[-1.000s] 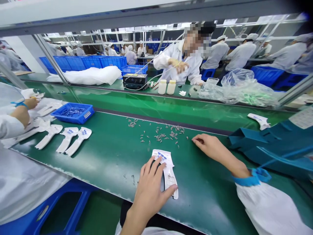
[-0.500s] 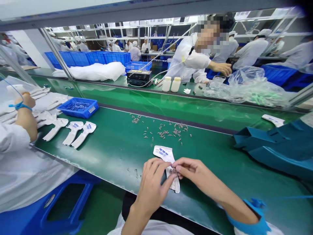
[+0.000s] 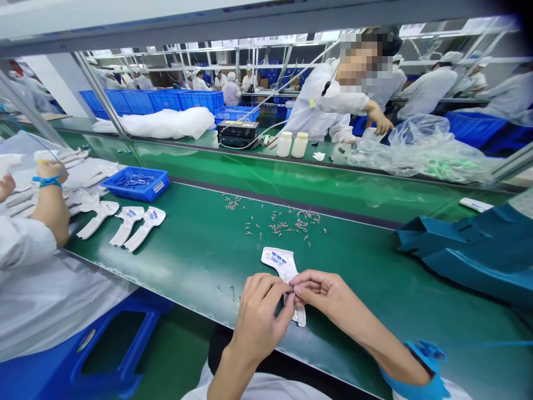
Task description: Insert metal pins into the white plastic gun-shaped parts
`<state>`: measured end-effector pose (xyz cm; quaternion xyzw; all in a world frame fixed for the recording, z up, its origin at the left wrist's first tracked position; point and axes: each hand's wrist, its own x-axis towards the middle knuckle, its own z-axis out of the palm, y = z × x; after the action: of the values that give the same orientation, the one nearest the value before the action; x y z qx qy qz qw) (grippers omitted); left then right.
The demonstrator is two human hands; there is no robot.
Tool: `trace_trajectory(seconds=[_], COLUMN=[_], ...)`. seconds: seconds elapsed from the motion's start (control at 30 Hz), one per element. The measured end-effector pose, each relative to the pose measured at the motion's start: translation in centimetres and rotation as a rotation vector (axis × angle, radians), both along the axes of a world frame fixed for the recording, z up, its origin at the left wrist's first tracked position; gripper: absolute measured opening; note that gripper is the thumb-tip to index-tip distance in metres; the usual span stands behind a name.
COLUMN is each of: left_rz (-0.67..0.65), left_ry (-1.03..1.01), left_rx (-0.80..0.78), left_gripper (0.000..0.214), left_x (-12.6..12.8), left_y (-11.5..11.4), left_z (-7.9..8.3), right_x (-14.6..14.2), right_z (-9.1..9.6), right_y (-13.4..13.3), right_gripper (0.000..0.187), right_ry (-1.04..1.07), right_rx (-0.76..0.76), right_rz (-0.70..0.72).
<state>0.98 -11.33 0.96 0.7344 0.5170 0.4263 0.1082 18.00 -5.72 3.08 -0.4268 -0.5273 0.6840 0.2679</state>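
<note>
- My left hand (image 3: 260, 319) is curled, fingers and thumb closed on the narrow stem of the white moulded card (image 3: 280, 264), which lies on the green conveyor belt (image 3: 200, 266).
- Loose metal parts (image 3: 277, 222) lie scattered beyond it.
- The card looks light, thin and stiff; I'd hold its wide end.
- My right hand (image 3: 318, 293) pinches something too small to tell at the stem.

Green conveyor belt (image 3: 353, 272); blue plastic tray (image 3: 135, 184) of small dark parts, far left; white moulded holders (image 3: 145, 226) in a row, left; loose metal parts (image 3: 287, 222) scattered mid-belt; white holder (image 3: 280, 263) at near edge; teal sheet (image 3: 462, 250), right.
</note>
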Motion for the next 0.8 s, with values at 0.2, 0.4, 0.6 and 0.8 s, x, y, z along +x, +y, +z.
trace_trajectory(seconds=[0.2,0.4,0.6,0.8], left_rz=[-0.009,-0.057,-0.095,-0.091], left_ry=[0.021,0.06,0.127,0.128], left_rx=[-0.06,-0.2,-0.247,-0.239], left_gripper=[0.011,0.027,0.029,0.027], left_x=[-0.3,-0.9,-0.8,-0.9], left_y=[0.0,0.5,0.5,0.4], left_z=[0.1,0.3,0.2,0.0], right_x=[0.3,1.6,3.2,3.9], right_z=[-0.6,-0.3,-0.7,-1.4], right_y=[0.2,-0.1,-0.3,-0.3], right_gripper=[0.037,0.035,0.033,0.035], right_ry=[-0.049,-0.287,-0.481,-0.445], right_rx=[0.044,0.259,0.384,0.253], right_rz=[0.024,-0.002,-0.031,0.006])
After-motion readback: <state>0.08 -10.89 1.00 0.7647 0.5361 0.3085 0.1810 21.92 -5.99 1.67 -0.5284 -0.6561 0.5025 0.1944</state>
